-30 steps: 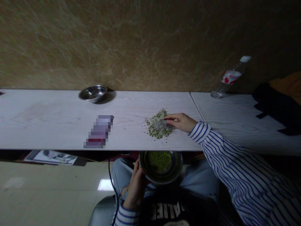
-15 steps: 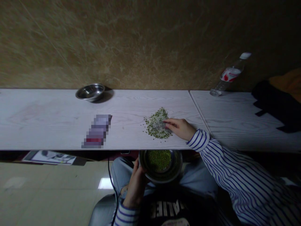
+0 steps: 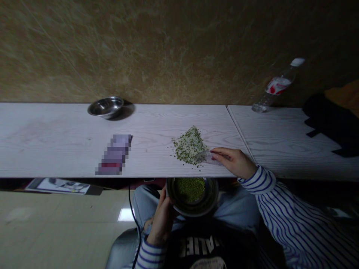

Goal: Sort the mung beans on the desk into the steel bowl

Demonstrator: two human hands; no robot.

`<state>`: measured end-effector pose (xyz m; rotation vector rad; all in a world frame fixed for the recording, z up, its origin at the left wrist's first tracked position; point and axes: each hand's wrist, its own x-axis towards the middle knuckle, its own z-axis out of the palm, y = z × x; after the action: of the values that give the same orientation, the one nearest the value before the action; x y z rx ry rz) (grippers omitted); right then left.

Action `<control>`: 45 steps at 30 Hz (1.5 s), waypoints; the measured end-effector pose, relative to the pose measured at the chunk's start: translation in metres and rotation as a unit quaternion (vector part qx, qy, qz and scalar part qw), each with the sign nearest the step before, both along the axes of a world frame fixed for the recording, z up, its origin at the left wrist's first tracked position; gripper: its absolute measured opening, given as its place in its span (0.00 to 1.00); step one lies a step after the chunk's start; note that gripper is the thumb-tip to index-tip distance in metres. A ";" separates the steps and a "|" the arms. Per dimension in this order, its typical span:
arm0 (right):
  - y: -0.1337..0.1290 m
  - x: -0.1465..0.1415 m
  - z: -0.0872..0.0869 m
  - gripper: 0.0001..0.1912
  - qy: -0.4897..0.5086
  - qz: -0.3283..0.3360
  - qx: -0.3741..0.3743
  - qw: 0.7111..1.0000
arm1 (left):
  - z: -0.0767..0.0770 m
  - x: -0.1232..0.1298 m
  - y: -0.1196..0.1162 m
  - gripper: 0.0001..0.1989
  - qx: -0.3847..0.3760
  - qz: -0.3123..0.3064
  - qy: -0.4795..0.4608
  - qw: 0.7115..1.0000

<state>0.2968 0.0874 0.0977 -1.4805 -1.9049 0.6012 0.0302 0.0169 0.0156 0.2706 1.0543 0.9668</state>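
My left hand (image 3: 162,218) grips the left side of a metal bowl (image 3: 193,216), which I hold over my lap just below the table edge. Green mung beans (image 3: 190,189) lie inside it. On the table, my right hand (image 3: 235,161) pinches a clear plastic piece (image 3: 206,157) that looks like a small scoop; its exact kind is hard to make out. The far end of this piece touches the lower right side of a spread heap (image 3: 189,145) of green beans mixed with white grains. Stray beans lie around the heap.
An empty-looking metal bowl (image 3: 106,108) sits at the back left by the wall. A blurred-out phone-like object (image 3: 114,155) lies nearer. At the back right stands a plastic bottle (image 3: 277,86), with dark cloth (image 3: 331,127) beyond. A seam (image 3: 241,131) crosses the table (image 3: 151,149).
My right hand has moved right and slightly toward me, drawing the clear plastic piece from the heap's middle to its lower right edge. My left hand and the bowl stay in place.
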 end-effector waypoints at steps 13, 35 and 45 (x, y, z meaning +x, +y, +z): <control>0.003 -0.006 -0.009 0.13 -0.110 0.023 0.088 0.990 | -0.004 -0.001 -0.003 0.31 0.025 -0.019 0.014 0.999; 0.033 -0.013 -0.003 0.14 -0.089 0.000 0.075 0.993 | 0.004 0.000 0.000 0.33 -0.005 0.005 0.035 0.999; -0.005 -0.008 -0.001 0.12 -0.133 0.001 0.119 0.984 | 0.001 0.000 -0.001 0.32 0.010 -0.006 0.034 0.999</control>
<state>0.2884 0.0825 0.0971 -1.4584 -2.0957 0.1715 0.0298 0.0160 0.0167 0.3286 1.1036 0.9631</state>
